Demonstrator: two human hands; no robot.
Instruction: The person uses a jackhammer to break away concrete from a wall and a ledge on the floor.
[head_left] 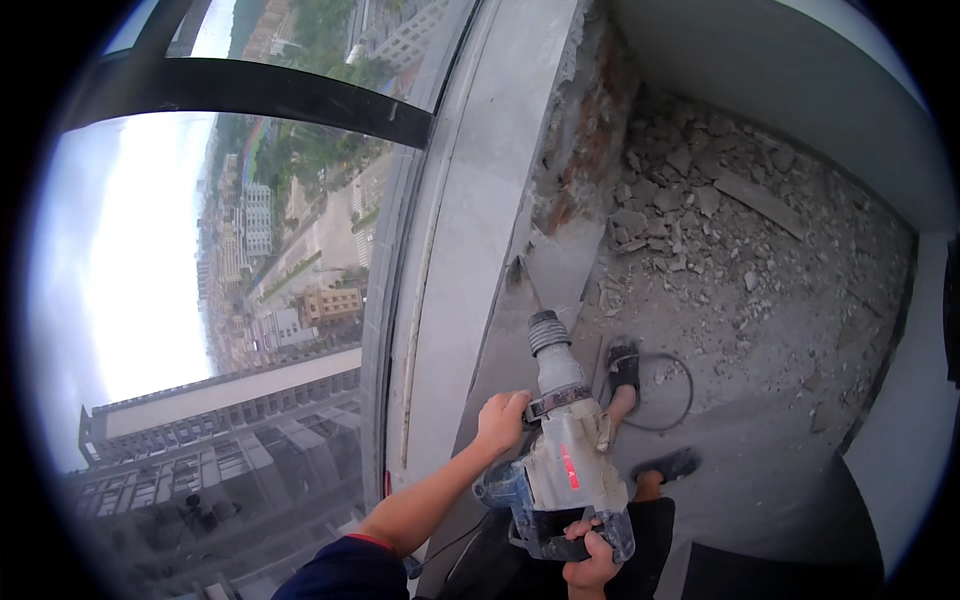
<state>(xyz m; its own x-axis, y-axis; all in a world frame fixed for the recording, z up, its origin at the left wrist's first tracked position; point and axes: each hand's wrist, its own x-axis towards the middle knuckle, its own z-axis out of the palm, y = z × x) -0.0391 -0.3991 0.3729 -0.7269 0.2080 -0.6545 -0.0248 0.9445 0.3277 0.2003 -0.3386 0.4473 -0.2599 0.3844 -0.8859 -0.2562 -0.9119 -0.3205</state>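
Observation:
A dusty grey and blue demolition hammer [575, 455] is held in both hands, angled up and away from me. My left hand [502, 422] is closed around its side handle, close behind the ribbed collar. At the rear, my right hand [592, 558] grips the dark back handle; whether a finger presses the trigger is hidden. The thin chisel bit [530, 285] reaches the grey plaster of the low wall [562, 265] under the window, at a dark chipped spot. Farther along, the wall's plaster is broken off, baring rough reddish brick [590, 150].
Broken plaster rubble [690, 200] covers the far floor, with a longer slab [760, 205] among it. A cable [690, 395] loops beside my sandaled feet [623, 365]. On the left runs a window sill [470, 220] below large glass panes with a dark frame [250, 88].

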